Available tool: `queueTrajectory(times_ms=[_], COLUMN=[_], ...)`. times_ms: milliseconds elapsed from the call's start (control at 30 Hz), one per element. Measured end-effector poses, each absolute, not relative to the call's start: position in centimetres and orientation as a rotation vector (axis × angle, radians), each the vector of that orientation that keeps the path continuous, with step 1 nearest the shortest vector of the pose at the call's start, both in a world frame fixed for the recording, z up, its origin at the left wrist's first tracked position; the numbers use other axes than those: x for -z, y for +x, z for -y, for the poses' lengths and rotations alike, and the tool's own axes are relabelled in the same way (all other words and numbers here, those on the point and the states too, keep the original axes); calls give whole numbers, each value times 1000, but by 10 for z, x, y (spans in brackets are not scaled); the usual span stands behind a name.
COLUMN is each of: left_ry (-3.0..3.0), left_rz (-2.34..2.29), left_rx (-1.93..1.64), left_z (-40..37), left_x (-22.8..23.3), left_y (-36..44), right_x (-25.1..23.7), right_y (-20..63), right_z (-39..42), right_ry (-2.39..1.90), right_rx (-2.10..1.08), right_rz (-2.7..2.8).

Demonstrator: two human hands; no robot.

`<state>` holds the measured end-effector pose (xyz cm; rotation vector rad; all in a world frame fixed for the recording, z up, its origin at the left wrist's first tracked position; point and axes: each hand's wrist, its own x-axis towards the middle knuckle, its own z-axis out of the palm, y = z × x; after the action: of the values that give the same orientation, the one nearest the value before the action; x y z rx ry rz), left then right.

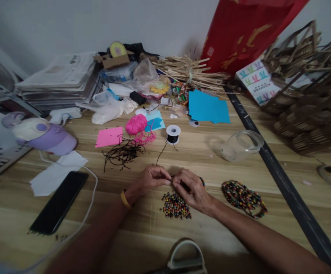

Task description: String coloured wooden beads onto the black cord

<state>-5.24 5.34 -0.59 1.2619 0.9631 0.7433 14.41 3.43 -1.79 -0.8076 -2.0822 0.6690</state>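
My left hand (153,178) and my right hand (192,189) meet fingertip to fingertip over the table. Both are closed in a pinch on a dark cord, which barely shows between them. A short string of colourful beads (202,182) peeks out behind my right hand. Just below the hands lies a loose pile of small multicoloured beads (176,206). To the right rests a coiled heap of finished bead strands (243,198). Beyond the hands stands a white spool of black cord (173,135), its loose end trailing toward me. Cut black cord pieces (123,152) are heaped to the left.
Scissors (186,257) lie at the near edge. A glass jar (241,145) lies tipped at right. A phone (59,202), white cable (92,201) and purple cap-shaped item (49,135) are at left. Pink yarn (136,124), blue sheets (208,107) and woven baskets (322,110) sit farther back.
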Motion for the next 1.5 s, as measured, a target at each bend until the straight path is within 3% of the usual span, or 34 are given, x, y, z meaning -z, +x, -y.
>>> queueTrajectory(times_ms=[1500], left_ry=[1323], left_rz=[-908], left_rx=[-709], left_z=[-55], left_x=[8], left_y=[-57], right_x=[22], right_y=[144], right_z=[-35], right_ry=[-815], right_rx=[-697], right_rz=[2060])
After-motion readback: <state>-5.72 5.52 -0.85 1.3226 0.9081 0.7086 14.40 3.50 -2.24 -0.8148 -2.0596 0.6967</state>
